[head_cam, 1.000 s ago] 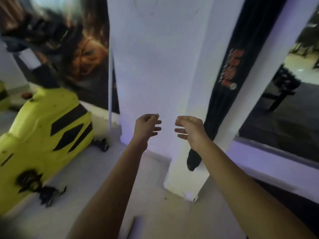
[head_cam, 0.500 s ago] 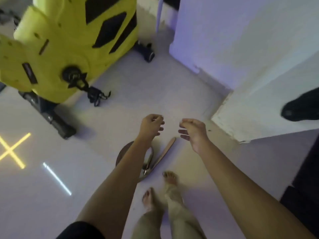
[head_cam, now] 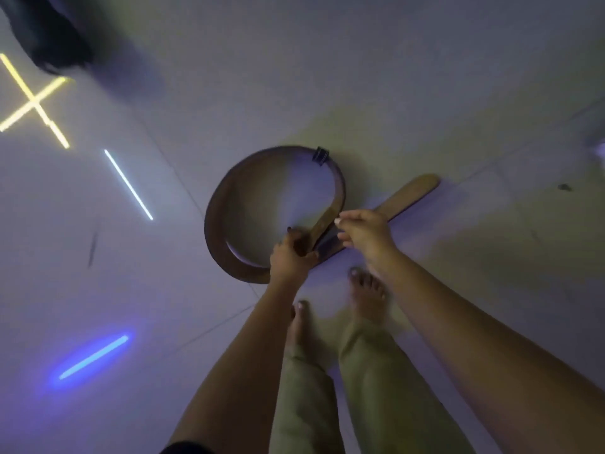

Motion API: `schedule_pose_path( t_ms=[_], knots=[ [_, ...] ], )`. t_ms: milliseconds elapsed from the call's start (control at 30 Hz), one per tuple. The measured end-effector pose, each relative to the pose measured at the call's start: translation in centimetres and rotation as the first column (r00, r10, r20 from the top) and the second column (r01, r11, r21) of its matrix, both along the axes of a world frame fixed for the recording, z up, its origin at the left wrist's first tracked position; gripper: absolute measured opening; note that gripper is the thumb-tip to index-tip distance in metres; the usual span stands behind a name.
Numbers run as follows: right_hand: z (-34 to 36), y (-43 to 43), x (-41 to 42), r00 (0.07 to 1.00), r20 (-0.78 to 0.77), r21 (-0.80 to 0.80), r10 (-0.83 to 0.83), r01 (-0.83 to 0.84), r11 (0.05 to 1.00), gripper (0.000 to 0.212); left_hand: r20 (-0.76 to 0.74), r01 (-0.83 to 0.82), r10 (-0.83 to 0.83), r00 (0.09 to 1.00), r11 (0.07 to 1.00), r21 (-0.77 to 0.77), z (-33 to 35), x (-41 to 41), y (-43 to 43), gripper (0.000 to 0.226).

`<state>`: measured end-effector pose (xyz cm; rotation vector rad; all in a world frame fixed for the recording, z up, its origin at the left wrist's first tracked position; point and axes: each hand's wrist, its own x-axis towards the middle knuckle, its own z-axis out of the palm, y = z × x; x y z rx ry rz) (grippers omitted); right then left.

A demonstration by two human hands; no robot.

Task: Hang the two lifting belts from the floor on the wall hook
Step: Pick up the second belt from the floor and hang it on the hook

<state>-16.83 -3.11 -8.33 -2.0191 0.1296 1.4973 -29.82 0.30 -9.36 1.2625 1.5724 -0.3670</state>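
A brown leather lifting belt [head_cam: 226,204] lies curled in a ring on the pale floor, with a dark loop [head_cam: 320,155] on its far side. Its tan strap end [head_cam: 409,194] stretches out flat to the right. My left hand [head_cam: 289,255] is closed on the belt where the ring meets the strap, near the buckle. My right hand [head_cam: 366,232] hovers just right of it over the strap, fingers bent and apart, holding nothing. A second belt and the wall hook are out of view.
My two bare feet [head_cam: 363,290] stand just below the belt. Coloured light lines reflect on the floor: a yellow cross [head_cam: 34,101], a white line [head_cam: 128,184], a blue line [head_cam: 93,357]. A dark machine base [head_cam: 49,34] sits at top left.
The view has swung down from the white pillar to the floor. Both hands dropped to the belt; my left hand has closed on it.
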Motion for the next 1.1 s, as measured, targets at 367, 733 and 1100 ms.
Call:
schedule_pose_path(
  t_ms=[367,733,1100],
  knots=[
    [-4.6,0.2,-0.7,0.926,0.127,0.131,0.356,-0.372,0.919,0.036,0.045,0.179,-0.192,0.98,0.961,0.21,-5.7,-2.5,-1.7,0.033],
    [0.6,4.4,0.9,0.035,0.549,-0.19,0.835,-0.968,0.166,0.029,0.212,0.218,-0.327,0.921,0.883,0.415,2.0,-2.3,3.9,0.029],
    [18.0,8.1,1.3,0.558,0.468,0.094,0.685,-0.802,0.59,0.029,0.508,-0.545,0.448,0.735,0.837,0.05,17.6,-3.6,7.3,0.065]
  ],
)
